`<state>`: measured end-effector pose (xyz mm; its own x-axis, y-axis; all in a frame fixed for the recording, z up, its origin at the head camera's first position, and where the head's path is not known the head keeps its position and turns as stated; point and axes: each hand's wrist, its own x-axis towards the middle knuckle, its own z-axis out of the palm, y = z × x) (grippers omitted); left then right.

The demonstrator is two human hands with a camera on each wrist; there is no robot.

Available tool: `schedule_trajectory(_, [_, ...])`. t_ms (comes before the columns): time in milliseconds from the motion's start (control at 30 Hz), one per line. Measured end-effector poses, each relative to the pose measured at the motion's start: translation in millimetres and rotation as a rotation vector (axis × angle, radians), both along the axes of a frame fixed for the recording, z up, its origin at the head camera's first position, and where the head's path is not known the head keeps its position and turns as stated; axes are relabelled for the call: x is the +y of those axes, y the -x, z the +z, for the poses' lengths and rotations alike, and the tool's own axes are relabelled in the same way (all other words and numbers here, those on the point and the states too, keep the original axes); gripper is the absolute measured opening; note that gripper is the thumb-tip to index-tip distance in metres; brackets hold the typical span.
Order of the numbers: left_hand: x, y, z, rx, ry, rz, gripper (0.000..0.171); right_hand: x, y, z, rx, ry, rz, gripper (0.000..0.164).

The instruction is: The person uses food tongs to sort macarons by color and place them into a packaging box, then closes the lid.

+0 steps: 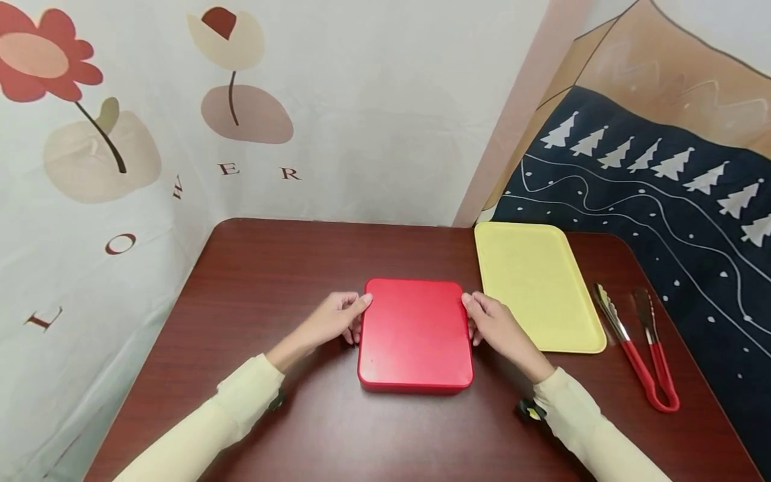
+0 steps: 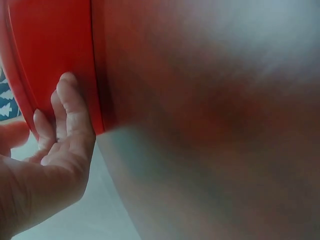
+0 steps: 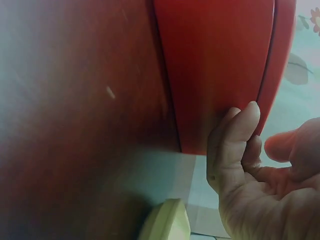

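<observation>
A flat red box (image 1: 415, 335) with rounded corners and a lid rests on the table, lid side up. My left hand (image 1: 337, 318) grips its left side near the far corner, thumb at the lid's top edge. On the opposite side my right hand (image 1: 496, 325) holds the box the same way. In the left wrist view, the curled fingers (image 2: 72, 107) lie against the red side wall. A seam below the lid rim shows in the right wrist view, with the fingertips (image 3: 252, 112) close to it. The inside of the box is hidden.
A yellow tray (image 1: 536, 288) lies at the back right, just beyond my right hand. Red-handled metal tongs (image 1: 653, 361) lie spread near the table's right edge. Printed cloths hang behind and beside the brown table (image 1: 283, 261).
</observation>
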<state>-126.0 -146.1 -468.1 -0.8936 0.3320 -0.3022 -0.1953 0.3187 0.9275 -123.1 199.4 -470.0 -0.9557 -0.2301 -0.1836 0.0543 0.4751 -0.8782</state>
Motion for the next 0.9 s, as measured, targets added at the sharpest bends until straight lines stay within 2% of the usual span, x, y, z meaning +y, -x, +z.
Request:
schedule_trajectory(167, [4.4,22.9,0.8,0.016,0.023,0.055,0.045,-4.6,20.7,0.3,0.021,-0.009,-0.025,0.044])
schedule_trajectory(300, [5.9,30.4,0.1,0.019,-0.009,0.067,0.045,-6.4,27.2,-1.9,0.015,0.002,-0.040,0.045])
schedule_trajectory(500, [12.5,27.9,0.1,0.056,-0.047,0.084,0.041,-7.1,28.1,-2.3,0.012,-0.006,-0.055,0.044])
schedule_trajectory(667, [14.7,27.7,-1.4,0.044,-0.035,0.097,0.040,-7.6,27.7,-6.5,0.008,0.004,-0.062,0.044])
schedule_trajectory(700, [14.6,27.4,-1.8,0.041,-0.029,0.098,0.040,-4.8,29.1,-14.3,0.026,0.026,-0.054,0.044])
schedule_trajectory(800, [13.2,25.9,-4.9,0.066,-0.002,0.098,0.041,-4.9,26.0,-18.8,0.074,0.052,-0.047,0.048])
schedule_trajectory(833, [12.4,24.7,-5.1,0.077,0.011,0.097,0.041,-1.7,27.9,-29.7,0.106,0.066,-0.035,0.047])
schedule_trajectory(900, [10.2,21.4,-4.4,0.113,0.039,0.089,0.041,-1.9,24.2,-31.0,0.138,0.058,-0.031,0.047])
